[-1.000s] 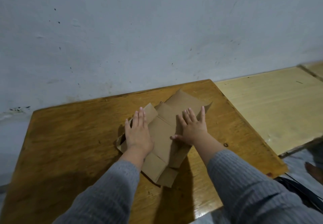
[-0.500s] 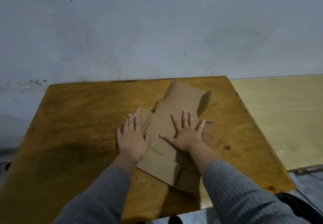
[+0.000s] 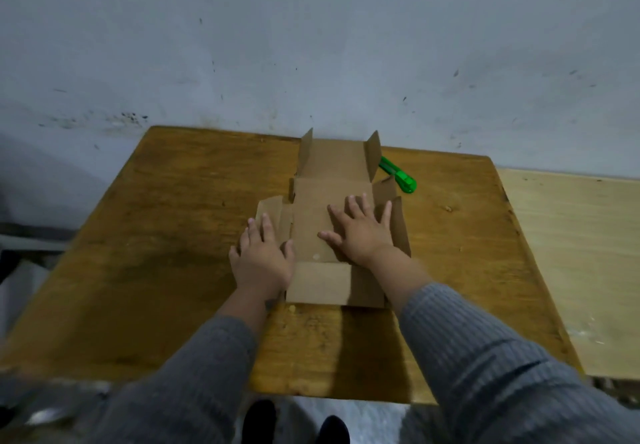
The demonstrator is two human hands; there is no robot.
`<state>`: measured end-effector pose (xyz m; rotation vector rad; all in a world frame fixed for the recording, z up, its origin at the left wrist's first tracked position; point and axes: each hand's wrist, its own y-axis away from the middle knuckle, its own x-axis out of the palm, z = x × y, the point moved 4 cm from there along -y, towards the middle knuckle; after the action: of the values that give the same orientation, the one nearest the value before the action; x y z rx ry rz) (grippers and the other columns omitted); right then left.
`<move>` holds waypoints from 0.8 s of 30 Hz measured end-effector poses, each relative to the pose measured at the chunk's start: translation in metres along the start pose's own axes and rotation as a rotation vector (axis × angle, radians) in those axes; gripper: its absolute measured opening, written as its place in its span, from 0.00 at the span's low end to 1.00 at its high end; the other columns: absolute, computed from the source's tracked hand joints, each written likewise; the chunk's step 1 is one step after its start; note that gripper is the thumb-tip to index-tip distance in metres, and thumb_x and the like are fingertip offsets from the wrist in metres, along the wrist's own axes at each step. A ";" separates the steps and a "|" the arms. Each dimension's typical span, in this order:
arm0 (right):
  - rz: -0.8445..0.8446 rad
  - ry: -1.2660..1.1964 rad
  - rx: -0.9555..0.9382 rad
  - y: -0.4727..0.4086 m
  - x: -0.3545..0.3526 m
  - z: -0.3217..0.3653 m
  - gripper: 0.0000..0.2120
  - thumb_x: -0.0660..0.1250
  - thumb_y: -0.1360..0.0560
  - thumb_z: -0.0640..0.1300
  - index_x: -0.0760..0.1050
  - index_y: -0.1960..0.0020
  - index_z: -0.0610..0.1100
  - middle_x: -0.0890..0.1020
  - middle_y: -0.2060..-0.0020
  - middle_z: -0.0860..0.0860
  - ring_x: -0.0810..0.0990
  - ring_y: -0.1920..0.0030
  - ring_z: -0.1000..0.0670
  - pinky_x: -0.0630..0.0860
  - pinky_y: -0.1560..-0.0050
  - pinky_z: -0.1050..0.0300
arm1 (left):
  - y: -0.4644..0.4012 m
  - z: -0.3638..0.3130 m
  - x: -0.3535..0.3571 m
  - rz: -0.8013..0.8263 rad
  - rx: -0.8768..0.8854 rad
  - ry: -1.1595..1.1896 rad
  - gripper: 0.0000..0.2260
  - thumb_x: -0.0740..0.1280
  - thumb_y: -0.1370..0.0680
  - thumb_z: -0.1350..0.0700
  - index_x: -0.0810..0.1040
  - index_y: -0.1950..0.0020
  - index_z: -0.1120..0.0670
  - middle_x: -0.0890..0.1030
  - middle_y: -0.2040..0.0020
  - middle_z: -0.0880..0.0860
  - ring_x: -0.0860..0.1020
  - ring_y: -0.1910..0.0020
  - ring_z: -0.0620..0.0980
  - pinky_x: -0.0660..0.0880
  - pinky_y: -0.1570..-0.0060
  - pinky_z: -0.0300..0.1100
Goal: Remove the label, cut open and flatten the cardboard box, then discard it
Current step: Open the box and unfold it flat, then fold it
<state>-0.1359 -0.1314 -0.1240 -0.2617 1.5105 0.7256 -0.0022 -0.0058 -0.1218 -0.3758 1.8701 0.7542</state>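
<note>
Cardboard box [image 3: 332, 215] is now squared up mid-table [image 3: 173, 236], no longer skewed; a green utility knife [image 3: 398, 175] is uncovered just beyond it. Left hand [image 3: 261, 260] and right hand [image 3: 360, 232] are pressed flat, grip wide, nothing held. Far flaps are still raised: flattening is judged unfinished.

I see a worn brown wooden table [image 3: 173, 236] set against a grey wall. An opened cardboard box [image 3: 332, 208] lies mostly flat on it under my hands, two far flaps standing up. A green utility knife [image 3: 398, 175] rests on the wood just beyond my right hand [image 3: 360, 232].
</note>
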 end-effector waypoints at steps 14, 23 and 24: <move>0.234 0.008 0.092 0.104 0.020 0.019 0.47 0.50 0.36 0.80 0.40 0.25 0.61 0.38 0.23 0.47 0.31 0.25 0.38 0.27 0.36 0.26 | 0.007 0.027 -0.016 -0.011 -0.007 0.532 0.24 0.48 0.16 0.47 0.53 0.21 0.51 0.60 0.22 0.54 0.62 0.26 0.57 0.60 0.29 0.49; 0.135 -0.095 0.254 0.129 0.059 0.029 0.51 0.46 0.42 0.83 0.32 0.27 0.63 0.30 0.25 0.48 0.25 0.28 0.37 0.32 0.35 0.25 | 0.014 0.046 -0.009 -0.121 0.094 0.704 0.22 0.49 0.16 0.48 0.62 0.24 0.55 0.67 0.26 0.55 0.65 0.27 0.55 0.60 0.29 0.46; 0.114 -0.103 0.254 0.129 0.060 0.029 0.51 0.46 0.41 0.83 0.32 0.27 0.63 0.31 0.25 0.48 0.26 0.28 0.38 0.32 0.34 0.25 | 0.015 0.046 -0.011 -0.149 0.083 0.767 0.22 0.49 0.16 0.48 0.64 0.25 0.55 0.68 0.27 0.55 0.66 0.28 0.55 0.61 0.30 0.45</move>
<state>-0.1934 0.0004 -0.1432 0.0528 1.5097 0.6186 0.0265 0.0345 -0.1196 -0.8250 2.5360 0.4512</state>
